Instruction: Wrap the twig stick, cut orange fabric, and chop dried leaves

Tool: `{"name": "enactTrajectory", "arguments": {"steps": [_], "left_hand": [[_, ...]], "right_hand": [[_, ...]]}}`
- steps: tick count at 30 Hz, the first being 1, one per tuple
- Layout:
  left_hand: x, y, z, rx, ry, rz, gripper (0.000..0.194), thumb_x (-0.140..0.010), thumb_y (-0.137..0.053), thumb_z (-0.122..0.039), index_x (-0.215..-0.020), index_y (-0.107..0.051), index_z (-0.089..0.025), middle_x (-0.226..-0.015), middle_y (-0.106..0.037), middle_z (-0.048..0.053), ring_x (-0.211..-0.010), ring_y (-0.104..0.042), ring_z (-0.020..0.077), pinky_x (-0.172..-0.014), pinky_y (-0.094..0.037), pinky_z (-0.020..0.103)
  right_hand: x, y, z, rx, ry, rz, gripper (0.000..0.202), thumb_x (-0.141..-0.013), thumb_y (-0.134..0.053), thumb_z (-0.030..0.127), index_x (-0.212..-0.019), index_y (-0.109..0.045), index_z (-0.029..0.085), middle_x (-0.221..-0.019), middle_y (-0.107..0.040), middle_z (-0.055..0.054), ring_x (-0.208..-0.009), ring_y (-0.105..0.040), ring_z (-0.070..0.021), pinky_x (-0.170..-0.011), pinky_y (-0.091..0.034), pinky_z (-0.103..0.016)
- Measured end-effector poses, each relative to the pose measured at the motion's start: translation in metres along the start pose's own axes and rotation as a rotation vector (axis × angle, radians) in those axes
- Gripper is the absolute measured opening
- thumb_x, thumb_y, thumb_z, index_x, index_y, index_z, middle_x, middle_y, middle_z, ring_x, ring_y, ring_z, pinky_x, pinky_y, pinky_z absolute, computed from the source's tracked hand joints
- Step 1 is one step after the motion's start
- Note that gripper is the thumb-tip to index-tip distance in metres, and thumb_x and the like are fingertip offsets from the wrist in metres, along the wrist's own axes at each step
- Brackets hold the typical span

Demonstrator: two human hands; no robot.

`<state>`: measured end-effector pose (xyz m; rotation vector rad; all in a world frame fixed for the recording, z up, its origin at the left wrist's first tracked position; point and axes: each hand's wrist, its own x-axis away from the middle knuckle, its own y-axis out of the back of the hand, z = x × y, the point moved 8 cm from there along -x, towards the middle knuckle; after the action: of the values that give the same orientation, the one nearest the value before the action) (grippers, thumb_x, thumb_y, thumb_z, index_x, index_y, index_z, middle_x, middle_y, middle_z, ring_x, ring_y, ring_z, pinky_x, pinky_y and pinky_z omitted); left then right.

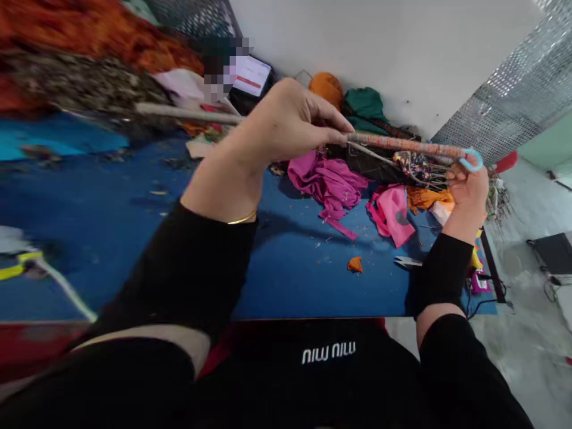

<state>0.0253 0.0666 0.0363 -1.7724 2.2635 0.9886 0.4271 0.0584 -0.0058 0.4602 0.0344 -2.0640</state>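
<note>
A long thin stick, its right part wrapped in orange and grey strands (402, 144), is held up level above the blue table. My left hand (297, 119) pinches it where the wrapping begins, and its bare pale part runs off to the left behind my wrist. Near the wrapped stick's right end, my right hand (469, 182) has its fingers closed around it. A light blue loop (472, 159) curls over that end beside my right fingers. Below the stick lie a magenta cloth heap (328, 185) and a pink cloth (392, 214).
Scissors (407, 261) and an orange scrap (355, 264) lie on the blue table (304, 280). Orange and brown fabric (98, 42) is piled at the back left, near a lit screen (251, 76). Green cloth (366, 104) sits by the white wall.
</note>
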Motion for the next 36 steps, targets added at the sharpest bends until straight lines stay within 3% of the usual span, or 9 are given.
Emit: {"name": "enactTrajectory", "arguments": {"steps": [4, 7, 12, 15, 18, 21, 24, 28, 36], "left_hand": [[-0.002, -0.015, 0.002, 0.040, 0.015, 0.057, 0.023, -0.079, -0.078, -0.027, -0.098, -0.089, -0.020, -0.076, -0.079, 0.004, -0.065, -0.057, 0.0159, -0.073, -0.052, 0.036], [-0.001, -0.028, 0.000, 0.125, -0.003, 0.089, 0.019, -0.079, -0.079, -0.031, -0.095, -0.088, -0.025, -0.082, -0.081, 0.003, -0.075, -0.067, 0.0213, -0.081, -0.059, 0.040], [0.001, -0.040, -0.007, 0.223, -0.032, 0.079, 0.013, -0.080, -0.080, -0.031, -0.088, -0.085, -0.023, -0.085, -0.081, 0.004, -0.091, -0.076, 0.0263, -0.086, -0.065, 0.036], [0.001, -0.042, -0.005, 0.253, -0.024, 0.051, 0.016, -0.086, -0.075, -0.026, -0.095, -0.085, -0.020, -0.084, -0.080, 0.005, -0.086, -0.077, 0.0245, -0.080, -0.065, 0.036], [-0.001, -0.038, 0.001, 0.260, -0.024, -0.046, 0.019, -0.088, -0.073, -0.022, -0.102, -0.085, -0.017, -0.084, -0.080, 0.004, -0.084, -0.075, 0.0222, -0.080, -0.064, 0.036], [-0.003, -0.043, 0.009, 0.268, -0.020, -0.090, 0.018, -0.088, -0.075, -0.024, -0.102, -0.084, -0.017, -0.086, -0.081, 0.004, -0.088, -0.074, 0.0213, -0.083, -0.063, 0.034], [-0.004, -0.059, 0.013, 0.289, -0.026, -0.066, 0.019, -0.088, -0.074, -0.022, -0.101, -0.084, -0.014, -0.090, -0.082, 0.005, -0.089, -0.074, 0.0204, -0.081, -0.063, 0.032], [0.000, -0.076, 0.013, 0.283, -0.033, -0.066, 0.021, -0.089, -0.066, -0.015, -0.101, -0.084, -0.013, -0.090, -0.082, 0.005, -0.084, -0.075, 0.0177, -0.079, -0.061, 0.029], [0.009, -0.083, 0.012, 0.116, -0.005, -0.163, 0.026, -0.091, -0.068, -0.014, -0.109, -0.086, -0.019, -0.105, -0.084, 0.007, -0.097, -0.077, 0.0220, -0.091, -0.059, 0.034]], "right_hand": [[0.000, 0.000, 0.005, 0.601, 0.102, -0.176, 0.025, -0.090, -0.062, 0.041, -0.073, -0.056, 0.024, -0.082, -0.068, -0.007, -0.083, -0.065, -0.0236, -0.087, -0.055, -0.046], [0.015, -0.039, 0.015, 0.807, 0.237, -0.077, 0.022, -0.091, -0.066, 0.038, -0.080, -0.067, 0.019, -0.103, -0.075, -0.018, -0.122, -0.066, -0.0374, -0.113, -0.046, -0.060], [0.081, -0.147, 0.040, 0.080, 0.334, 0.555, 0.041, -0.095, -0.063, 0.064, -0.105, -0.077, 0.027, -0.111, -0.079, -0.003, -0.117, -0.071, -0.0244, -0.112, -0.054, -0.045], [0.116, -0.173, 0.056, -0.113, 0.281, 0.648, 0.042, -0.094, -0.066, 0.068, -0.095, -0.075, 0.027, -0.090, -0.074, 0.000, -0.097, -0.072, -0.0199, -0.100, -0.060, -0.041], [0.131, -0.162, 0.073, -0.074, 0.346, 0.454, 0.045, -0.102, -0.057, 0.064, -0.080, -0.068, 0.026, -0.076, -0.062, 0.001, -0.084, -0.068, -0.0175, -0.094, -0.062, -0.040], [0.139, -0.140, 0.092, -0.105, 0.509, 0.223, 0.043, -0.103, -0.058, 0.062, -0.082, -0.070, 0.027, -0.096, -0.066, -0.004, -0.110, -0.069, -0.0213, -0.109, -0.058, -0.046], [0.143, -0.142, 0.094, -0.236, 0.569, 0.243, 0.045, -0.103, -0.054, 0.065, -0.082, -0.069, 0.027, -0.101, -0.066, -0.005, -0.114, -0.069, -0.0237, -0.110, -0.057, -0.052], [0.134, -0.150, 0.076, -0.332, 0.462, 0.249, 0.051, -0.105, -0.046, 0.068, -0.078, -0.061, 0.027, -0.074, -0.051, 0.000, -0.076, -0.064, -0.0176, -0.083, -0.063, -0.043], [0.131, -0.142, 0.062, -0.422, 0.232, 0.157, 0.041, -0.100, -0.060, 0.061, -0.078, -0.060, 0.027, -0.071, -0.051, 0.003, -0.064, -0.056, -0.0137, -0.069, -0.060, -0.034]]}}
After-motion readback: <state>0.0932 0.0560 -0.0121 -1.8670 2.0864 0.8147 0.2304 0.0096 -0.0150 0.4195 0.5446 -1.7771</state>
